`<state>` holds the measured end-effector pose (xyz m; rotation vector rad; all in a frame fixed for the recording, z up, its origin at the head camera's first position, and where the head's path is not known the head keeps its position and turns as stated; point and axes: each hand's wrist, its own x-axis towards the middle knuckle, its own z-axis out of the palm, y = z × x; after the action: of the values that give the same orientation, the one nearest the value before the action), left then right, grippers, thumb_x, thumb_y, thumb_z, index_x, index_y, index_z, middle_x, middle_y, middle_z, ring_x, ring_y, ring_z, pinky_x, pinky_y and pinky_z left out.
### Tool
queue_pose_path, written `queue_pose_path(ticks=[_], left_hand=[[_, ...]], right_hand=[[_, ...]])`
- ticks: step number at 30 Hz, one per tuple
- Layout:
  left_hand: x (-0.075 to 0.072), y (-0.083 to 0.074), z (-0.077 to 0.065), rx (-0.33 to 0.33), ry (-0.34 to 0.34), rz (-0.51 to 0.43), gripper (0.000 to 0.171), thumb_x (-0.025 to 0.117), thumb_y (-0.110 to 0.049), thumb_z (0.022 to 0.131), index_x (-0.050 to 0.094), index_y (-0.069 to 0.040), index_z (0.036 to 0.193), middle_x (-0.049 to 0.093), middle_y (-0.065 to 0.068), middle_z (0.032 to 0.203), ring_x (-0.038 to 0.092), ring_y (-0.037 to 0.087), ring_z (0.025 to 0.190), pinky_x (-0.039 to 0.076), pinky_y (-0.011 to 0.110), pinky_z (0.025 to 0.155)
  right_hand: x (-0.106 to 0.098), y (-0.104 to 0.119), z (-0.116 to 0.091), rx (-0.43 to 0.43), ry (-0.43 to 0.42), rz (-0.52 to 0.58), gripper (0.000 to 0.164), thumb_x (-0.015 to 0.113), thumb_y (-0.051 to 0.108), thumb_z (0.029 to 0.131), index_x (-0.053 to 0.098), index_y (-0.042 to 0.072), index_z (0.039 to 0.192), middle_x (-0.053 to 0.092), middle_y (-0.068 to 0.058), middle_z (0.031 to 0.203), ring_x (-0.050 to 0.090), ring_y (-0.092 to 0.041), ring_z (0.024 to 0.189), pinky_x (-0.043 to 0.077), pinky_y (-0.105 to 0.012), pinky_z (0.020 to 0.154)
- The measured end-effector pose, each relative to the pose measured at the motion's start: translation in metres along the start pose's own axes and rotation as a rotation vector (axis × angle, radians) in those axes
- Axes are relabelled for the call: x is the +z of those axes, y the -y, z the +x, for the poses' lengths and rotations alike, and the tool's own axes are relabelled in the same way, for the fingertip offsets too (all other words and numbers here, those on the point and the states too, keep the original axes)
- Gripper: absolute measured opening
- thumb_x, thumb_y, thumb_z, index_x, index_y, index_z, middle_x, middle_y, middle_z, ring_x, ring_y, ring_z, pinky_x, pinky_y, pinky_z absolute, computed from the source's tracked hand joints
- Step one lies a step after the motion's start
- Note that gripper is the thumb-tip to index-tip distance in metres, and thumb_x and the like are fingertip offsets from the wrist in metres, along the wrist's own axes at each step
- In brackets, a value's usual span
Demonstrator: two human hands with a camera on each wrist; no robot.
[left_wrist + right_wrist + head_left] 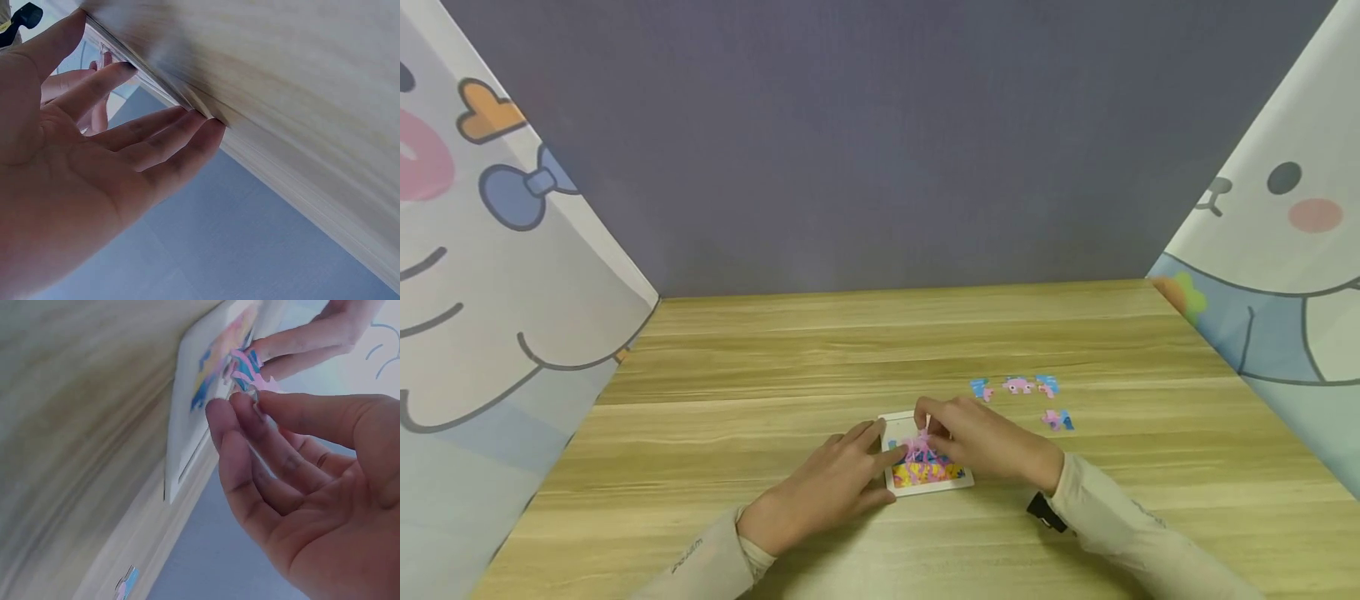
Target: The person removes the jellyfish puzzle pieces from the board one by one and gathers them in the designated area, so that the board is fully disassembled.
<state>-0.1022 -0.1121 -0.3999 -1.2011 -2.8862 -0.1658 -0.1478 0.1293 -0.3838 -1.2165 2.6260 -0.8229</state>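
Note:
A white puzzle tray (934, 489) lies on the table, its lower part filled with yellow, pink and blue picture pieces. Over it my right hand (988, 439) pinches a pink and blue puzzle piece (249, 370) between thumb and fingertips, the piece tilted up from the tray. My left hand (823, 487) lies at the tray's left side with its fingers extended. Its index fingertip reaches in to the piece, while the other fingertips rest along the tray's edge. The tray's upper part shows bare white, partly hidden by the right hand.
Beyond the right hand lie several loose pieces: a pink one with eyes (1018, 385), blue-and-pink corners (981, 388) and [another piece nearer the hand] (1057, 419). A grey panel (895, 150) closes off the table's back, and printed cartoon panels (1285, 275) flank both sides.

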Motion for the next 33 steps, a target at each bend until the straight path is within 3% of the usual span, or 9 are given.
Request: queue_pose_path(ticks=[7, 12, 26, 33], left_hand=[[-0.001, 0.001, 0.0, 0.0, -0.006, -0.003, 0.057, 0.068, -0.045, 0.092, 0.059, -0.017, 0.14, 0.047, 0.025, 0.145, 0.051, 0.037, 0.13, 0.053, 0.053, 0.09], [-0.001, 0.001, 0.0, 0.001, 0.005, 0.0, 0.057, 0.069, -0.045, 0.092, 0.059, -0.017, 0.14, 0.047, 0.025, 0.145, 0.051, 0.038, 0.13, 0.053, 0.053, 0.091], [0.002, -0.001, 0.0, 0.026, -0.04, 0.025, 0.055, 0.069, -0.046, 0.091, 0.062, -0.019, 0.138, 0.054, 0.02, 0.135, 0.054, 0.03, 0.124, 0.055, 0.047, 0.085], [0.001, -0.002, 0.0, 0.022, -0.026, 0.032, 0.055, 0.068, -0.046, 0.092, 0.059, -0.021, 0.141, 0.053, 0.02, 0.137, 0.054, 0.031, 0.124, 0.055, 0.048, 0.085]], right_hand=[[-0.007, 0.002, 0.0, 0.015, 0.01, 0.073, 0.018, 0.067, 0.0, 0.092, 0.057, 0.014, 0.096, 0.069, -0.001, 0.082, 0.063, -0.004, 0.073, 0.053, -0.021, 0.065], [-0.013, 0.004, -0.002, 0.027, 0.014, 0.099, 0.015, 0.065, 0.002, 0.094, 0.057, 0.014, 0.098, 0.069, -0.001, 0.082, 0.061, -0.004, 0.07, 0.053, -0.023, 0.064], [-0.023, 0.002, -0.013, 0.002, -0.09, 0.034, 0.013, 0.064, 0.003, 0.096, 0.055, 0.013, 0.097, 0.068, 0.001, 0.083, 0.059, -0.003, 0.071, 0.052, -0.022, 0.062], [-0.031, 0.001, -0.023, 0.013, -0.106, 0.005, 0.012, 0.063, 0.004, 0.097, 0.055, 0.013, 0.098, 0.068, 0.003, 0.082, 0.059, -0.004, 0.07, 0.05, -0.022, 0.06]])
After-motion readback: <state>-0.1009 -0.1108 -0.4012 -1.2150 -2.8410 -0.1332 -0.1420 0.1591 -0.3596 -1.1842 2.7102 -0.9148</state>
